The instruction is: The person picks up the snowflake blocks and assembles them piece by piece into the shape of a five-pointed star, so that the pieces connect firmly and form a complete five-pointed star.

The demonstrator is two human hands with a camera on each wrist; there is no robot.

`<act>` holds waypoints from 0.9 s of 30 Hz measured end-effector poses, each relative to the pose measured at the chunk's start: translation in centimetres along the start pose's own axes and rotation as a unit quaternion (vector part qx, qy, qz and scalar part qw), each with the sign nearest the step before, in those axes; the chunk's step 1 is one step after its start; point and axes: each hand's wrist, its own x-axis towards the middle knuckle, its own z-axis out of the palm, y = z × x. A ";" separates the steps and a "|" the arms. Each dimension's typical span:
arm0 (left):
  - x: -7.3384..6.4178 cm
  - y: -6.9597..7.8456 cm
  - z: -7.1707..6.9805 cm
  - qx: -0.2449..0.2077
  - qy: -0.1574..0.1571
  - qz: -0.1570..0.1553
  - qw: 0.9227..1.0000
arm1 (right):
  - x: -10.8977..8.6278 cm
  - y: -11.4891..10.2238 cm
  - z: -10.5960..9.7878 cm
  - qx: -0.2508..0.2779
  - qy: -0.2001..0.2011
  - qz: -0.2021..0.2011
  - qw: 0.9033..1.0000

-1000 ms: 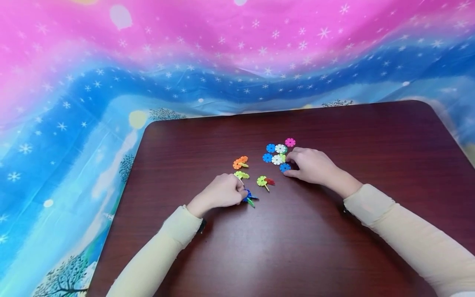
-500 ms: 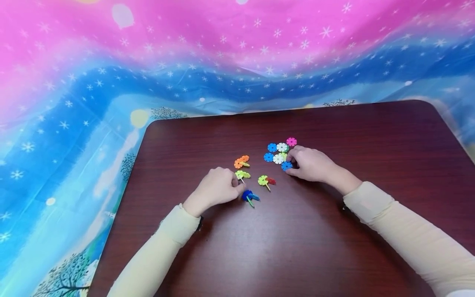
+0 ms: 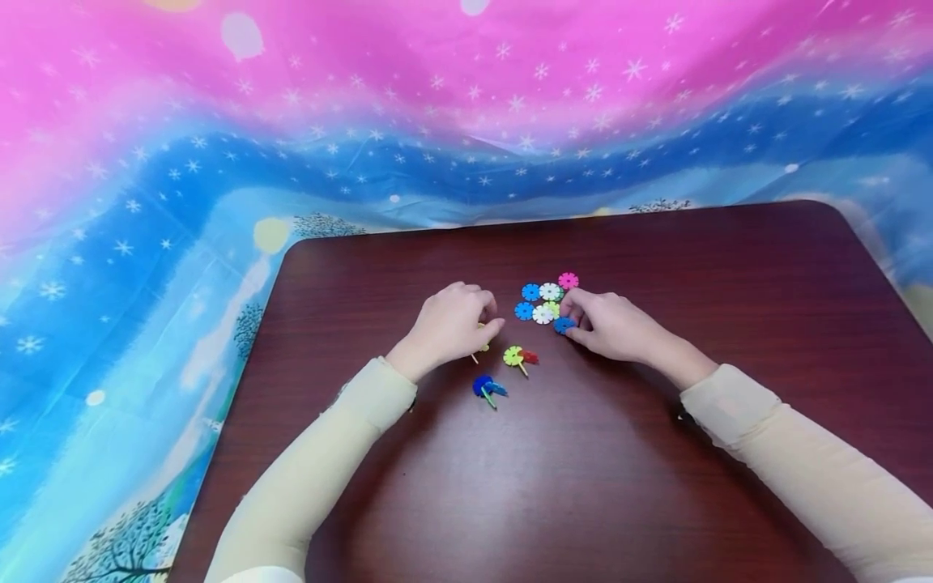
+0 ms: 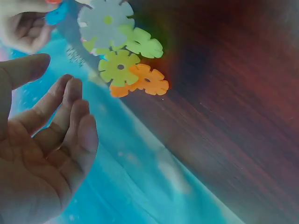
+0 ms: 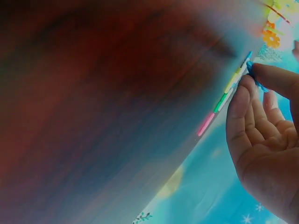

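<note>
My right hand [image 3: 615, 324] pinches a blue notched disc [image 3: 564, 325] between thumb and fingers, at the near edge of a group of flat discs. The same blue disc [image 5: 252, 71] shows at the thumb tip in the right wrist view. My left hand [image 3: 452, 324] hovers over the joined discs at the left, fingers loosely bent and holding nothing. It partly hides a yellow-green joined piece [image 3: 483, 348]. In the left wrist view, an orange disc [image 4: 152, 80] and a yellow disc [image 4: 119, 67] lie beyond its fingertips.
Flat discs lie beside my right hand: pink [image 3: 568, 280], white [image 3: 550, 291] and blue [image 3: 524, 311] among them. Nearer stand a yellow-green and red joined piece [image 3: 513, 356] and a dark blue and green one [image 3: 483, 386]. A patterned cloth [image 3: 437, 105] hangs behind the brown table [image 3: 554, 470].
My left hand has left the dark blue joined piece and moved up and away, now covering the orange piece. The right hand has drawn the blue disc slightly in between its fingers.
</note>
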 end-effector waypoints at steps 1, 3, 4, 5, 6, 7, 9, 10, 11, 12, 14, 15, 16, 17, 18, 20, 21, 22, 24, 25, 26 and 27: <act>0.5 0.1 0.0 0.017 -0.007 0.005 1.000 | -0.2 0.0 -0.1 0.003 0.006 -0.001 1.000; 1.4 0.4 0.1 0.049 -0.020 0.015 0.999 | -0.5 0.0 -0.3 0.007 0.016 0.002 1.000; 1.8 0.5 0.2 0.062 -0.027 0.020 0.997 | -0.7 0.0 -0.4 0.008 0.021 0.003 1.000; 2.2 0.7 0.4 0.075 -0.035 0.024 0.996 | -0.8 0.0 -0.4 0.009 0.025 0.005 1.000; 2.6 0.9 0.5 0.082 -0.041 0.027 0.995 | -1.0 0.0 -0.5 0.010 0.028 0.006 1.000; 3.0 1.1 0.7 0.091 -0.047 0.030 0.994 | -1.1 0.0 -0.5 0.012 0.031 0.006 0.999; 3.7 1.4 1.2 0.108 -0.059 0.029 0.992 | -1.2 -0.1 -0.6 0.014 0.035 0.004 0.999; 4.0 1.5 1.4 0.115 -0.064 0.027 0.991 | -1.3 -0.1 -0.6 0.014 0.037 0.002 0.999; 4.2 1.6 1.6 0.122 -0.068 0.025 0.990 | -1.4 -0.1 -0.6 0.014 0.039 0.000 0.999; 4.5 1.7 1.9 0.128 -0.072 0.022 0.989 | -1.4 -0.1 -0.6 0.014 0.042 -0.002 0.999; 4.9 1.9 2.4 0.137 -0.080 0.018 0.987 | -1.6 -0.1 -0.6 0.014 0.045 -0.004 0.999; 5.1 2.0 2.6 0.140 -0.083 0.016 0.987 | -1.6 -0.1 -0.6 0.013 0.048 -0.004 0.999; 5.2 2.0 2.9 0.143 -0.085 0.014 0.986 | -1.7 -0.1 -0.6 0.013 0.050 -0.004 0.999; 5.3 2.1 3.1 0.145 -0.087 0.013 0.986 | -1.8 -0.1 -0.6 0.014 0.052 -0.004 0.999; 5.4 2.1 3.3 0.146 -0.089 0.013 0.985 | -1.9 -0.1 -0.6 0.014 0.055 -0.005 0.998; 5.6 2.2 3.6 0.150 -0.090 0.012 0.984 | -2.0 -0.1 -0.6 0.014 0.064 -0.008 0.998; 5.6 2.2 3.7 0.150 -0.089 0.010 0.985 | -2.1 -0.1 -0.6 0.015 0.069 -0.009 0.997; 5.7 2.2 3.8 0.150 -0.086 0.008 0.985 | -2.2 -0.1 -0.6 0.016 0.075 -0.011 0.997; 5.8 2.2 4.0 0.140 -0.080 0.004 0.987 | -2.3 -0.1 -0.6 0.018 0.091 -0.016 0.996; 5.8 2.2 4.1 0.129 -0.076 0.002 0.989 | -2.4 0.0 -0.7 0.020 0.098 -0.018 0.995; 5.9 2.1 4.1 0.116 -0.073 0.000 0.991 | -2.5 0.0 -0.7 0.022 0.105 -0.020 0.994; 5.9 2.1 4.1 0.101 -0.070 -0.001 0.992 | -2.6 0.1 -0.7 0.023 0.111 -0.022 0.993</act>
